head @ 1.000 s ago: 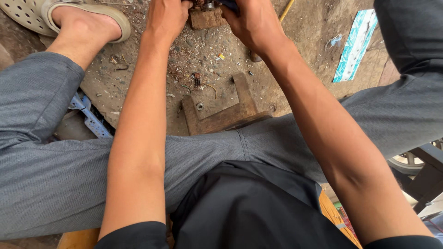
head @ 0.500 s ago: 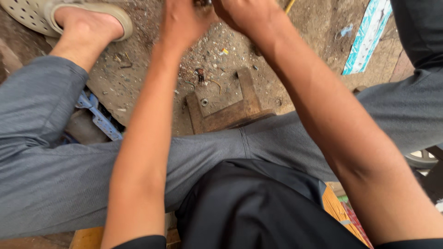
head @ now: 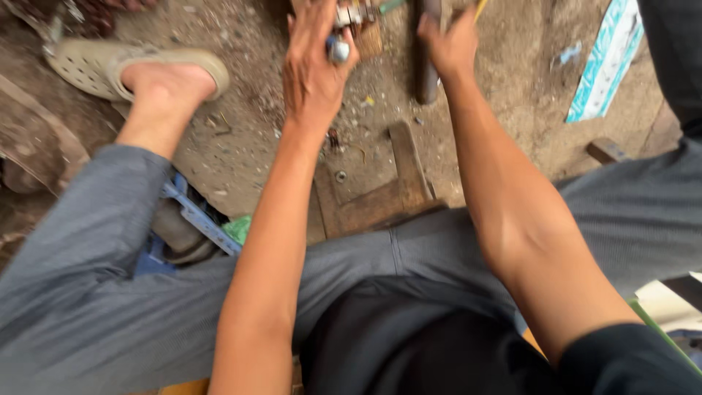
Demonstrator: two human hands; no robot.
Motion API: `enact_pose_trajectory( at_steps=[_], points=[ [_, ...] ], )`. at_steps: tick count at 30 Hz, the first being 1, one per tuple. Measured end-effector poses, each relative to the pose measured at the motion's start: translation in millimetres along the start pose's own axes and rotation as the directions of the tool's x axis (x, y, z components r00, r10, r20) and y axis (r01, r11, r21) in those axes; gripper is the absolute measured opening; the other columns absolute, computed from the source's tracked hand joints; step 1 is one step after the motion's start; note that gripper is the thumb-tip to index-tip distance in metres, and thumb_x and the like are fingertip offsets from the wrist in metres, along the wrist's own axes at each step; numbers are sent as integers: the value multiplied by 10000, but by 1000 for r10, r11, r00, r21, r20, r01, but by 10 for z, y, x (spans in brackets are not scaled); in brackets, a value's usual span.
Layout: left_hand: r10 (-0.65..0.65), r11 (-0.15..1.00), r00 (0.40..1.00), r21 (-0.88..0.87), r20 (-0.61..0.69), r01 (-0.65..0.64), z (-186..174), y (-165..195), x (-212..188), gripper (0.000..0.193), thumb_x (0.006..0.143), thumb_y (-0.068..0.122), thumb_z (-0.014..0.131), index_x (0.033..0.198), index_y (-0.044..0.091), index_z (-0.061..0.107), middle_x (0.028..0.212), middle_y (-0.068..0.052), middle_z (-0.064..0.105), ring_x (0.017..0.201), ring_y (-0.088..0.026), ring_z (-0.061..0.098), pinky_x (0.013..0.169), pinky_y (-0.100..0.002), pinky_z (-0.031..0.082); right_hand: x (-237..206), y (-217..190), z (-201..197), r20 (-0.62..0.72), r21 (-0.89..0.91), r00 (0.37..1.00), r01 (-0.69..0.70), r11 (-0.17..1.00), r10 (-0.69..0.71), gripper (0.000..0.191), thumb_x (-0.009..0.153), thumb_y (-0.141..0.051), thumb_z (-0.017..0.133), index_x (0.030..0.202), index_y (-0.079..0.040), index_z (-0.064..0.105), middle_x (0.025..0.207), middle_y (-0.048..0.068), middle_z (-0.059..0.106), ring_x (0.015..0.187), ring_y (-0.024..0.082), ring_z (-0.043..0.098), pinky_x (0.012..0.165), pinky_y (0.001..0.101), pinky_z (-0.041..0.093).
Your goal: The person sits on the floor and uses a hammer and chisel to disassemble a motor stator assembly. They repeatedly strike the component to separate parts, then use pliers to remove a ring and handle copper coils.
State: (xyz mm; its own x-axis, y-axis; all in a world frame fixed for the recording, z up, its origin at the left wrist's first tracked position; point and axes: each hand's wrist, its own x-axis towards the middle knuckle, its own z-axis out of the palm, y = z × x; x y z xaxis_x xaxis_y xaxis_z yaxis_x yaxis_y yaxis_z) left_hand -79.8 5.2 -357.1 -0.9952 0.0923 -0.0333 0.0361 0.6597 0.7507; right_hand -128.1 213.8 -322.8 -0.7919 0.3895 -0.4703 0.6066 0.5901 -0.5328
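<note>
— What do our hands hold?
— Our left hand (head: 316, 62) pinches a small silvery metal part (head: 338, 50) above the dirt floor (head: 248, 124); our right hand (head: 450, 44) grips a dark hammer handle (head: 426, 69).

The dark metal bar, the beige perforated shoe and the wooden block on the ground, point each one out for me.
dark metal bar (head: 426, 69), head view, middle of its shaft.
beige perforated shoe (head: 95, 67), head view, its perforated upper.
wooden block (head: 380, 208), head view, its front face.
</note>
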Motion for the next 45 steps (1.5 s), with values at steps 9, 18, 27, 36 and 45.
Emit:
enact_pose_trajectory(
  at_steps=[9, 18, 27, 36, 45],
  points=[
    [-110, 994, 994, 16, 18, 110, 27, 114, 20, 525, 1063, 282, 631, 1549, 192, 453, 1443, -120, 640, 1384, -345, 594, 1264, -568, 372, -391, -113, 50, -4, -386, 1000, 13, 922, -16, 553, 973, -473, 721, 1098, 56, 622, 976, 268, 702, 891, 445, 686, 762, 519, 533],
    [-122, 992, 992, -37, 44, 123, 127, 63, 185, 814, 898, 366, 785, 1576, 174, 377, 1298, -137, 689, 1249, -318, 653, 1255, -571, 321, -983, -232, -1074, 545, 373, 838, -275, 886, 31, 642, 982, -613, 522, 1104, 15, 576, 661, 82, 627, 499, 187, 614, 443, 333, 462],
    [2, 998, 1000, 63, -30, 0, 62, 49, 241, 842, 850, 174, 827, 1552, 47, 379, 1358, -175, 670, 1276, -332, 644, 1219, -510, 427, -1740, 20, -1147, 648, 114, 761, -137, 984, 31, 406, 1015, -411, 574, 980, -6, 568, 677, 77, 628, 520, 147, 586, 465, 313, 469],
    [-464, 743, 885, -533, 25, 405, -25, 27, 419, 617, 1029, 439, 486, 1456, -3, 535, 874, -139, 759, 750, -220, 746, 583, -358, 592, -1717, -359, -1167, 455, 332, 890, -144, 932, -25, 335, 982, -344, 632, 1128, -46, 584, 731, 6, 597, 546, 79, 521, 454, 269, 416],
    [-554, 551, 762, -834, -337, 32, -636, 7, 707, 456, 1022, 369, 629, 846, -49, 680, 805, -127, 786, 498, -155, 675, 417, -249, 451, -680, -455, -363, 28, -269, 946, -303, 914, 322, 482, 926, -444, 720, 1048, 21, 681, 883, 191, 720, 741, 298, 712, 739, 429, 531]
  ],
)
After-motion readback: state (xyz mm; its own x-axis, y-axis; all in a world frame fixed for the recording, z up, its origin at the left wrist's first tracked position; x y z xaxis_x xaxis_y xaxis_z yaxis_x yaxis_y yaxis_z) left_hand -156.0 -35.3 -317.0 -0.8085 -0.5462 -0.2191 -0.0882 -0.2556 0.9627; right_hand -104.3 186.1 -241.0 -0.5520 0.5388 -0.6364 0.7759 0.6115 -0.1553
